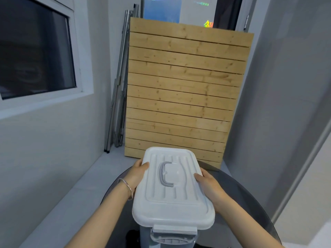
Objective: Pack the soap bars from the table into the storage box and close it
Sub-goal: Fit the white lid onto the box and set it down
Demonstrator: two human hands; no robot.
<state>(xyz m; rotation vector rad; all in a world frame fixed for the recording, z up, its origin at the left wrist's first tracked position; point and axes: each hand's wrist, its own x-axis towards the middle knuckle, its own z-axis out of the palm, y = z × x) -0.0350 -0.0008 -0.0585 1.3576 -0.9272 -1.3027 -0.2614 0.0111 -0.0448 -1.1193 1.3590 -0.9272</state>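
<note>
A slatted wooden panel (184,90) leans upright against the far wall at 12 o'clock from the storage box (172,235), with a bundle of folded metal poles (119,104) propped just beside its left edge, at about 11 o'clock. A dark window (35,49) sits in the left wall at 10 o'clock, and a plain grey wall runs down the right side. Nothing stands between the hands and the box.

The box stands on a round dark glass table (250,194), close to the viewer, with its white lid (172,187) seated on top and the grey handle (165,173) lying flat in the lid's recess. A grey latch (174,230) shows on the near end at 6 o'clock.

The left hand (138,173) presses against the lid's left edge at 9 o'clock, thumb over the rim; a thin bracelet (126,187) circles that wrist. The right hand (208,185) grips the opposite edge at 3 o'clock, thumb on top. No soap bars are visible; the box's inside is hidden.
</note>
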